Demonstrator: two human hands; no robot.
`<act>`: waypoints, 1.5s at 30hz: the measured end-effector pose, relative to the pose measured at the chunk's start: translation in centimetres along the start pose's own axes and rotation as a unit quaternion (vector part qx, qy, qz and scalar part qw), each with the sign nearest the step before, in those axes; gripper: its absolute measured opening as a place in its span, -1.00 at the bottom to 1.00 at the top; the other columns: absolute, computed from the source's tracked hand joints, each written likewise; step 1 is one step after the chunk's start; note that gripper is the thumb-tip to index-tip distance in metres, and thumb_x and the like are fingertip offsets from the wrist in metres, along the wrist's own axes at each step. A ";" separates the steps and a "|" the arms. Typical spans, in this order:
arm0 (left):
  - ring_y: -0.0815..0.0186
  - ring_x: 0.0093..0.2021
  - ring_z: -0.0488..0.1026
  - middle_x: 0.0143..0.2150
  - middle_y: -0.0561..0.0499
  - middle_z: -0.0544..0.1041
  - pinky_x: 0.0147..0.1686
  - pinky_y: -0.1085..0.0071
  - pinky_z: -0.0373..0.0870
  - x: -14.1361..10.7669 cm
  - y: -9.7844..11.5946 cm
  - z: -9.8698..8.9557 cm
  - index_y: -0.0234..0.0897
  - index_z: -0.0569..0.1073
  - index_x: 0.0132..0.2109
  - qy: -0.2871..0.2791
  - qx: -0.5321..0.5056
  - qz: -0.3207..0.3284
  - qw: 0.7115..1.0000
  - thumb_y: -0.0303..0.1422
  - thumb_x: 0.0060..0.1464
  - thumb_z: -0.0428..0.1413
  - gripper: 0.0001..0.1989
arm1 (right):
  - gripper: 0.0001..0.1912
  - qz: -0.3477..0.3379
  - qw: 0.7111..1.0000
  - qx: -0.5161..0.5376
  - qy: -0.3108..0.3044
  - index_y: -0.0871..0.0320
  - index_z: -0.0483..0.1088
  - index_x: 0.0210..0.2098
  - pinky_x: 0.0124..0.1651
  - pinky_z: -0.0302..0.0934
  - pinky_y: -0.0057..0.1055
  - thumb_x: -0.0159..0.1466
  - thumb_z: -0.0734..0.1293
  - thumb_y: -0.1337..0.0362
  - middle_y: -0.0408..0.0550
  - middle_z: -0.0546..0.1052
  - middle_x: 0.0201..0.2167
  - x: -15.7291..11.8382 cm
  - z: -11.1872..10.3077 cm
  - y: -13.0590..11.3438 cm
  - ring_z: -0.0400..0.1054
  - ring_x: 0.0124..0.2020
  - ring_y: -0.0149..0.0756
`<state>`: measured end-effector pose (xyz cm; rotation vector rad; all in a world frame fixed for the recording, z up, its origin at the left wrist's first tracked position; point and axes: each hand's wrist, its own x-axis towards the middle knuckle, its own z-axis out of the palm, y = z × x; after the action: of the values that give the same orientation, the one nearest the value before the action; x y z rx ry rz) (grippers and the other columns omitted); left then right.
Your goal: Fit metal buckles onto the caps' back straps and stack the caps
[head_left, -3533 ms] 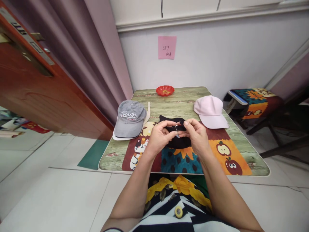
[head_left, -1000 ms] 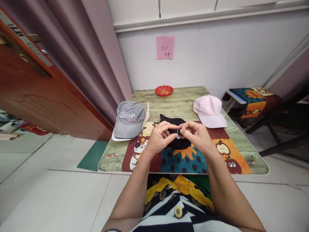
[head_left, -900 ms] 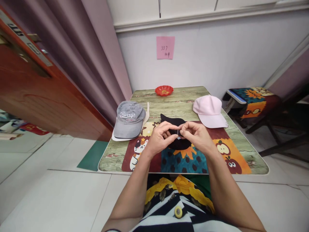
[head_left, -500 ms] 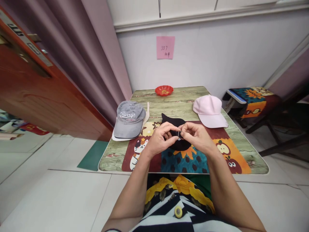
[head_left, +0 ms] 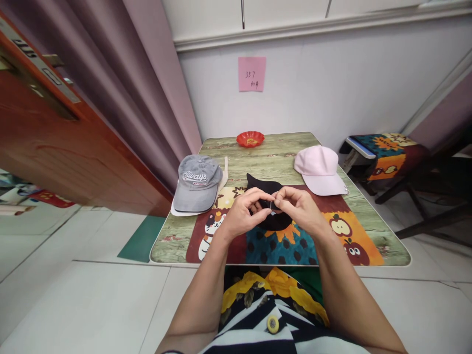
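Observation:
A black cap [head_left: 277, 223] lies on the patterned mat in front of me, with its pointed brim end [head_left: 258, 182] sticking out at the back left. Over it, my left hand [head_left: 245, 210] is closed, thumb and forefinger pinching the cap's dark strap. My right hand [head_left: 300, 207] pinches the same strap from the other side, its fingertips meeting the left ones. A thin, shiny light piece [head_left: 272, 204] shows between the fingertips; it looks like a buckle, but it is too small to be sure. The fingers hide much of the cap.
A grey cap with white lettering [head_left: 197, 184] rests on lighter headwear at the left. On the right sits a pink cap [head_left: 320, 169] with small rings on its brim. A red scalloped dish [head_left: 250, 139] stands at the table's back. A patterned mat [head_left: 254, 250] covers the front.
Both hands stay over the black cap. The right fingertips have shifted slightly left along the strap, and less of its dark end shows between the fingers.

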<state>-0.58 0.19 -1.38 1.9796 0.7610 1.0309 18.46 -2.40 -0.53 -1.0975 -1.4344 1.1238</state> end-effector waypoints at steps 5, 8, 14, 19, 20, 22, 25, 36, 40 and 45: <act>0.51 -0.46 0.41 -0.17 -0.02 0.49 -0.48 0.57 0.38 0.0 -0.2 0.0 -0.27 0.58 -0.07 0.002 0.014 0.017 1.000 -0.42 0.11 0.21 -0.78 | -0.78 -0.008 0.999 -0.039 -0.004 0.11 0.34 -0.51 -0.39 0.26 -0.43 0.14 0.40 0.15 -0.15 0.48 -0.51 0.0 -0.1 -0.1 0.33 -0.47 -0.36; 0.51 -0.47 0.41 -0.17 -0.02 0.49 -0.49 0.57 0.38 0.1 -0.3 -0.1 -0.27 0.57 -0.07 -0.003 0.014 0.019 1.000 -0.42 0.11 0.20 -0.79 | -0.77 -0.006 0.999 -0.033 -0.002 0.12 0.35 -0.51 -0.39 0.27 -0.43 0.14 0.41 0.15 -0.15 0.47 -0.51 0.1 -0.1 -0.1 0.33 -0.47 -0.37; 0.53 -0.48 0.40 -0.19 0.00 0.46 -0.53 0.60 0.34 0.2 -0.2 -0.1 -0.27 0.56 -0.09 0.011 -0.002 -0.001 1.000 -0.42 0.10 0.21 -0.80 | -0.69 0.019 0.999 0.040 0.015 0.15 0.39 -0.46 -0.36 0.30 -0.44 0.15 0.46 0.05 -0.16 0.48 -0.49 0.3 0.4 0.0 0.38 -0.46 -0.39; 0.53 -0.48 0.38 -0.22 0.02 0.45 -0.53 0.60 0.32 0.2 -0.1 -0.2 -0.27 0.57 -0.10 0.035 -0.002 -0.014 0.999 -0.42 0.10 0.22 -0.81 | -0.64 0.025 0.997 0.059 0.034 0.16 0.43 -0.41 -0.34 0.35 -0.44 0.14 0.49 -0.01 -0.18 0.47 -0.53 0.5 0.9 0.7 0.44 -0.46 -0.37; 0.53 -0.48 0.38 -0.23 0.03 0.45 -0.53 0.60 0.32 0.2 -0.1 -0.2 -0.27 0.56 -0.11 0.038 -0.003 -0.016 0.999 -0.42 0.10 0.21 -0.81 | -0.64 0.023 0.997 0.062 0.038 0.16 0.43 -0.41 -0.34 0.35 -0.44 0.15 0.50 -0.01 -0.18 0.47 -0.53 0.5 1.0 0.9 0.44 -0.46 -0.37; 0.53 -0.48 0.37 -0.24 0.03 0.46 -0.53 0.60 0.32 0.1 -0.1 -0.2 -0.27 0.56 -0.10 0.042 -0.009 -0.022 0.999 -0.43 0.10 0.21 -0.81 | -0.64 0.015 0.997 0.065 0.043 0.16 0.44 -0.39 -0.35 0.36 -0.45 0.16 0.49 -0.01 -0.18 0.47 -0.53 0.5 1.3 1.3 0.44 -0.46 -0.38; 0.53 -0.47 0.35 -0.22 0.03 0.47 -0.48 0.59 0.34 0.0 -0.1 0.0 -0.26 0.49 -0.01 0.052 -0.045 -0.043 0.997 -0.41 0.08 0.22 -0.71 | -0.66 0.002 0.997 0.067 0.041 0.16 0.44 -0.36 -0.35 0.36 -0.46 0.19 0.48 0.00 -0.16 0.50 -0.49 0.6 1.5 1.7 0.43 -0.46 -0.39; 0.42 -0.42 0.46 -0.38 0.06 0.47 -0.37 0.49 0.43 -0.4 -0.6 0.1 -0.29 0.43 -0.12 0.047 -0.163 -0.092 0.981 -0.33 0.13 0.20 -0.80 | -0.62 -0.001 0.997 0.062 0.035 0.14 0.39 -0.35 -0.43 0.35 -0.48 0.21 0.46 -0.05 -0.18 0.46 -0.56 0.5 1.6 1.7 0.41 -0.50 -0.39; 0.42 -0.49 0.42 -0.50 0.11 0.42 -0.46 0.52 0.37 -0.2 -0.5 0.4 -0.29 0.45 -0.14 0.082 -0.140 -0.106 0.981 -0.31 0.13 0.19 -0.82 | -0.62 -0.005 0.996 0.073 0.040 0.14 0.39 -0.36 -0.39 0.36 -0.46 0.19 0.47 -0.05 -0.17 0.47 -0.53 0.5 1.6 1.8 0.44 -0.47 -0.37; 0.48 -0.53 0.33 -0.40 0.11 0.42 -0.58 0.57 0.19 0.2 -0.8 1.4 -0.25 0.41 -0.12 0.204 -0.044 -0.098 0.973 -0.34 0.06 0.22 -0.76 | -0.63 -0.016 0.996 0.077 0.049 0.14 0.39 -0.35 -0.36 0.37 -0.46 0.21 0.47 -0.04 -0.17 0.48 -0.49 0.5 1.8 1.9 0.46 -0.46 -0.38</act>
<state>0.56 0.26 -2.55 1.5970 1.0853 1.3428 16.77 -1.83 -2.51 -1.0032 -1.2623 1.1231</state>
